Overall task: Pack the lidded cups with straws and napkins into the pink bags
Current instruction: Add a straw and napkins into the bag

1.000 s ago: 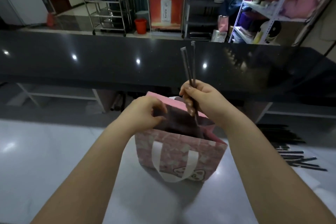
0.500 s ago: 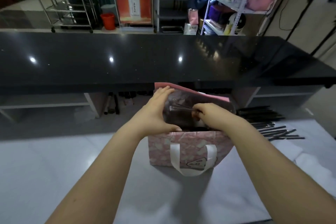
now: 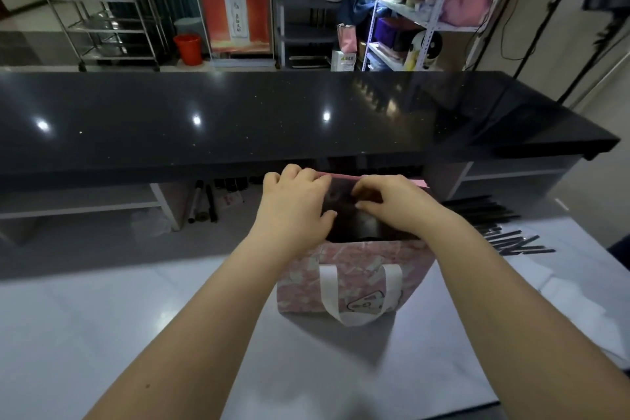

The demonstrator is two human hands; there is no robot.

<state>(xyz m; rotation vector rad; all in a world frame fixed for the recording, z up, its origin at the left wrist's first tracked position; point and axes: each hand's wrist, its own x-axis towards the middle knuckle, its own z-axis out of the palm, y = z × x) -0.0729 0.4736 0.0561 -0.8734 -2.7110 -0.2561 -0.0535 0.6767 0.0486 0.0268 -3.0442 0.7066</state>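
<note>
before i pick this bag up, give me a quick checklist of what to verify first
1. pink bag stands upright on the white table: ok
2. Bag mouth held open: ok, the left hand grips its far rim.
3. Straws inside the bag: cannot tell, the interior is dark; spare straws lie on the table to its right.
4. Lidded cup and napkin inside: cannot tell.
5. right hand out of the bag: not ok, its fingers reach into the mouth.
6. Near handle hangs free outside: ok
</note>
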